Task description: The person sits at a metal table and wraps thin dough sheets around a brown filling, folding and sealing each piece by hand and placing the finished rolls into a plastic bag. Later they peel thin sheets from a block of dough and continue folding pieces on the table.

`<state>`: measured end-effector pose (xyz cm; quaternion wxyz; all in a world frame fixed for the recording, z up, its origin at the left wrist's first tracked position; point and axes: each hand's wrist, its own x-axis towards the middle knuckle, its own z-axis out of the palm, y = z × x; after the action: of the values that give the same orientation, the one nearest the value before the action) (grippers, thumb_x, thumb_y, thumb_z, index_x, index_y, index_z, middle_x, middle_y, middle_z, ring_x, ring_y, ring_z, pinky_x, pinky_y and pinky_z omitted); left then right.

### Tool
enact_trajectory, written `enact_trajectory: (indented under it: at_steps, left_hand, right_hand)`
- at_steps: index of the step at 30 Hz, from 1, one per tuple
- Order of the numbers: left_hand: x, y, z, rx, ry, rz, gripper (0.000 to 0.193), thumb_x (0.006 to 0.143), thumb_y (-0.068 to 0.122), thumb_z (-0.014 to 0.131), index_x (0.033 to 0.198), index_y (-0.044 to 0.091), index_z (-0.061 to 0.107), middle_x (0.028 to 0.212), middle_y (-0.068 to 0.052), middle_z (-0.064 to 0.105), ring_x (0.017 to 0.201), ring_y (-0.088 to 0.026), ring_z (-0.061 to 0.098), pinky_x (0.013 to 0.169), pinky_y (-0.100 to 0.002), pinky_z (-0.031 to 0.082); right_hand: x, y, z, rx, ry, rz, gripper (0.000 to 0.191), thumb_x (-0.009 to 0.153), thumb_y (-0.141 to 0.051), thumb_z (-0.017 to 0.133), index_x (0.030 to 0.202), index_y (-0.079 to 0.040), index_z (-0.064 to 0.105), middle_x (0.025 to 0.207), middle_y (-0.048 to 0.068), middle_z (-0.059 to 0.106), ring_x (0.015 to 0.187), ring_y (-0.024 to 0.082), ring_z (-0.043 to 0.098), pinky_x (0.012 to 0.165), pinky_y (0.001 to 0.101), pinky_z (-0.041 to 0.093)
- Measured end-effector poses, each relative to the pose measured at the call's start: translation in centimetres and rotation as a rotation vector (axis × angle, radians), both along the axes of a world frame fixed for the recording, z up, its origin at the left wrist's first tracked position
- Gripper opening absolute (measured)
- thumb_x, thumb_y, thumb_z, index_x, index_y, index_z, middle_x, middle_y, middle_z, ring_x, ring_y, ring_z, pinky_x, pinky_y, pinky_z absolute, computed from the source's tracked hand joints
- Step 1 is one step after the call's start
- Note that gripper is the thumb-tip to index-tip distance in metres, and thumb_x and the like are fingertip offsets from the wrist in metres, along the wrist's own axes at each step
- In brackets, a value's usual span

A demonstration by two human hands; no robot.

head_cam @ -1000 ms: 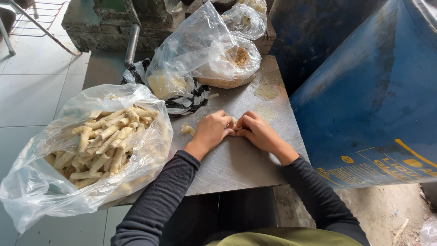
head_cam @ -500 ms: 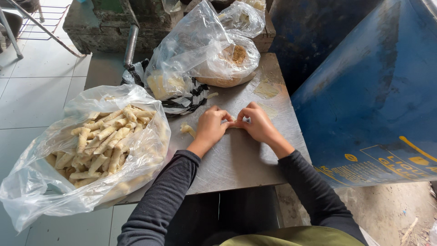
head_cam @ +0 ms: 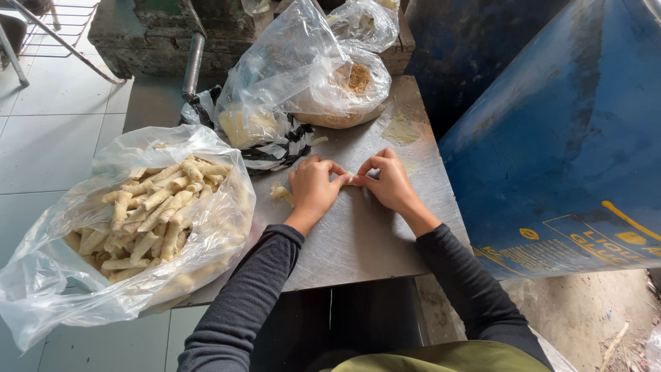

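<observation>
My left hand (head_cam: 315, 190) and my right hand (head_cam: 390, 181) meet fingertip to fingertip on the metal table (head_cam: 358, 238), pinching a small pale wrapper piece (head_cam: 351, 180) between them. Most of that piece is hidden by the fingers. A scrap of pale wrapper (head_cam: 280, 193) lies just left of my left hand. A big clear bag of rolled pale sticks (head_cam: 155, 207) sits at the table's left edge.
Behind my hands stand a clear bag with pale sheets (head_cam: 256, 124) and a bag of brown crumbly filling (head_cam: 348, 93). A large blue drum (head_cam: 564, 158) presses close on the right. Tiled floor (head_cam: 48, 138) lies to the left, a concrete block (head_cam: 148, 34) beyond.
Both hands have shifted slightly away from me on the table while staying joined at the fingertips, the fingers working on the small piece.
</observation>
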<state>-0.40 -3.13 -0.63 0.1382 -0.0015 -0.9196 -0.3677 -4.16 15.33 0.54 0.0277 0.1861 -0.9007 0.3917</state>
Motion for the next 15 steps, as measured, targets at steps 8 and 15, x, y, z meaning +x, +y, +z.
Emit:
enact_trajectory:
  at_steps: [8,15]
  left_hand:
    - [0.7,0.1,-0.8,-0.169,0.242,-0.085,0.013,0.078,0.032,0.081,0.084,0.02,0.08,0.095,0.001,0.065,0.099,-0.023,0.059,0.084,-0.045,0.037]
    - [-1.0,1.7,-1.6,-0.089,0.048,0.202,0.02,0.079,0.033,0.081,0.088,0.017,0.072,0.106,-0.007,0.059,0.109,-0.03,0.052,0.086,-0.051,0.035]
  right_hand:
    - [0.7,0.8,0.2,0.146,0.39,0.18,0.012,0.079,-0.014,0.083,0.09,-0.013,0.076,0.104,0.008,0.059,0.104,0.03,0.055,0.092,0.0417,0.045]
    - [-0.6,-1.3,-2.1,0.142,0.326,-0.177,0.016,0.076,-0.018,0.083,0.086,-0.011,0.072,0.103,0.011,0.058,0.106,0.032,0.053,0.092,0.0467,0.039]
